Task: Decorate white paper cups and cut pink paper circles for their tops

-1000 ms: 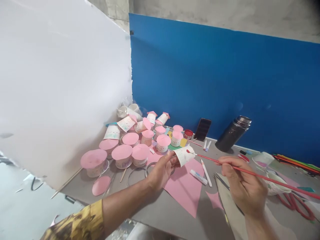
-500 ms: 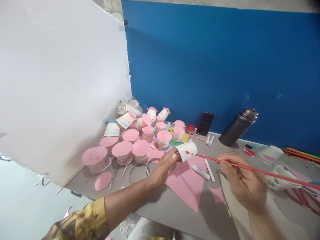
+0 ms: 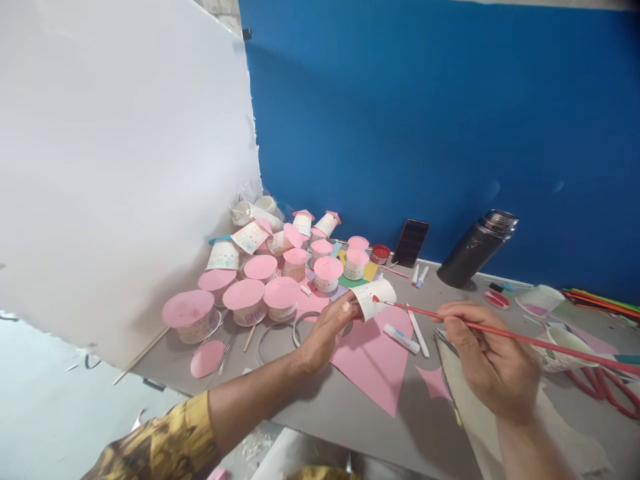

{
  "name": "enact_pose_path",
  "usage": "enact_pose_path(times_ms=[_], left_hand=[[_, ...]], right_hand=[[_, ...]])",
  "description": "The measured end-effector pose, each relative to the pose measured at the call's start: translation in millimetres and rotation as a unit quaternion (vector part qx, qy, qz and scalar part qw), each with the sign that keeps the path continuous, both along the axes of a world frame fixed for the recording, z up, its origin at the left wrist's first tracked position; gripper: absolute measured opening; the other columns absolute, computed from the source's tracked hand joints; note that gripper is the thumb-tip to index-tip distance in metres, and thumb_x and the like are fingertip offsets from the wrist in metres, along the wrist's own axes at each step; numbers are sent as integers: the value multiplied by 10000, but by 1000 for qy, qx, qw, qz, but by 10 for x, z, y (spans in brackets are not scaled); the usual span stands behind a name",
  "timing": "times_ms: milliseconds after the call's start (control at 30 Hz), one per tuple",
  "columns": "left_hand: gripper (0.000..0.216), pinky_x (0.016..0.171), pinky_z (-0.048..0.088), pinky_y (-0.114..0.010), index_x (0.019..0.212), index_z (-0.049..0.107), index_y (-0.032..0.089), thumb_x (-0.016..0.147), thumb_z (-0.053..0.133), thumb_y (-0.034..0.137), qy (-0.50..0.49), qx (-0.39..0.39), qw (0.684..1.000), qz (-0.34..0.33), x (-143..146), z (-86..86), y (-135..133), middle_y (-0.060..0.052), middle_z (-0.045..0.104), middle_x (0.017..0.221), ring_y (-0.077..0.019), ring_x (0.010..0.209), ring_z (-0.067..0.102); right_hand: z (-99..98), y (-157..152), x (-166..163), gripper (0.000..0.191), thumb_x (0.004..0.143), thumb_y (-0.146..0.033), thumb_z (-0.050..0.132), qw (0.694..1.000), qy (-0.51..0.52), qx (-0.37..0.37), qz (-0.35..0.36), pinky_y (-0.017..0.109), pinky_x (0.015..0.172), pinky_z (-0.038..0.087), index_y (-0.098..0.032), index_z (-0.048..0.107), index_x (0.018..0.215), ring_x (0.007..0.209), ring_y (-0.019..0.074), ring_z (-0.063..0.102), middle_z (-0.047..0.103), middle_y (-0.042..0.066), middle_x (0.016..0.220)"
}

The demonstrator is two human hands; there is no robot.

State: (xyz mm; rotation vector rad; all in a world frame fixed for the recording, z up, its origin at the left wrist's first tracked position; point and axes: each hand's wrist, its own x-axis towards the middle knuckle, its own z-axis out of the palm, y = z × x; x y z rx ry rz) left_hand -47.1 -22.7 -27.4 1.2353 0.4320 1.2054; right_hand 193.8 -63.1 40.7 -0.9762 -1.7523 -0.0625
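My left hand holds a white paper cup tipped on its side, with some fingers hidden inside its mouth. A red dab of paint shows on the cup's wall close to its rim. Pinched in my right hand is a long red paintbrush; its tip lies at or very near the red dab, and I cannot tell whether it touches. Below the cup lies a sheet of pink paper. A glue tube and a white marker rest on the right of this sheet.
Several decorated cups with pink paper discs crowd the table's left side. At the back stand an open red paint jar, a phone and a dark flask. Red-handled scissors and a paint-stained cup lie at right.
The brush tip has drawn back slightly to the right from the red dab, and my right hand has shifted a little right. The left hand still holds the cup in nearly the same place.
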Motion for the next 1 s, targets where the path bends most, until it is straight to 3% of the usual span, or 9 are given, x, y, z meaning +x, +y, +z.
enact_pose_path(times_ms=[100, 200, 400, 567, 767, 1000], left_hand=[[615, 1078, 383, -450, 1386, 666, 205, 981, 552, 655, -22, -19, 1000, -9, 16, 51, 0, -148, 727, 1289, -336, 1235, 595], [649, 1038, 401, -432, 1295, 707, 170, 940, 585, 700, -63, -88, 994, -28, 39, 128, -3, -129, 743, 1089, -321, 1121, 624], [591, 1018, 423, -416, 1183, 736, 128, 946, 607, 654, -135, -197, 969, -61, 47, 192, 6, -81, 673, 850, -297, 1004, 640], [583, 1052, 427, -455, 1212, 728, 128, 974, 567, 636, -142, -220, 964, -50, 55, 176, 12, -133, 733, 946, -338, 1103, 653], [638, 1080, 431, -480, 1324, 688, 112, 981, 549, 632, -164, -264, 949, -52, 46, 159, 31, -195, 760, 1144, -370, 1203, 649], [658, 1143, 387, -446, 1339, 687, 71, 1009, 507, 611, -159, -259, 950, -73, 38, 190, 26, -215, 756, 1191, -343, 1214, 651]], right_hand=[[14, -27, 24, 110, 998, -228, 636, 999, 32, 18, -5, 281, 611, 555, -231, 740, 963, 720, 184, 720, 770, 36, 897], [28, -76, 61, 101, 991, -213, 641, 998, 57, 37, -1, 291, 633, 554, -224, 736, 959, 746, 191, 721, 757, 35, 877], [-79, -111, 89, 122, 985, -156, 640, 999, 31, 16, 12, 278, 612, 520, -226, 738, 1002, 729, 167, 688, 755, 35, 924], [-145, -78, 75, 138, 1001, -154, 622, 1000, 17, -15, 17, 255, 569, 491, -238, 731, 1015, 677, 128, 640, 743, 20, 951], [-77, -134, 66, 127, 998, -152, 617, 1000, 21, 9, 16, 259, 602, 514, -230, 717, 1006, 728, 151, 683, 745, 28, 908], [-110, -103, 65, 132, 1003, -161, 615, 1000, -6, -13, 12, 250, 586, 507, -244, 717, 1016, 721, 140, 671, 747, 22, 936]])
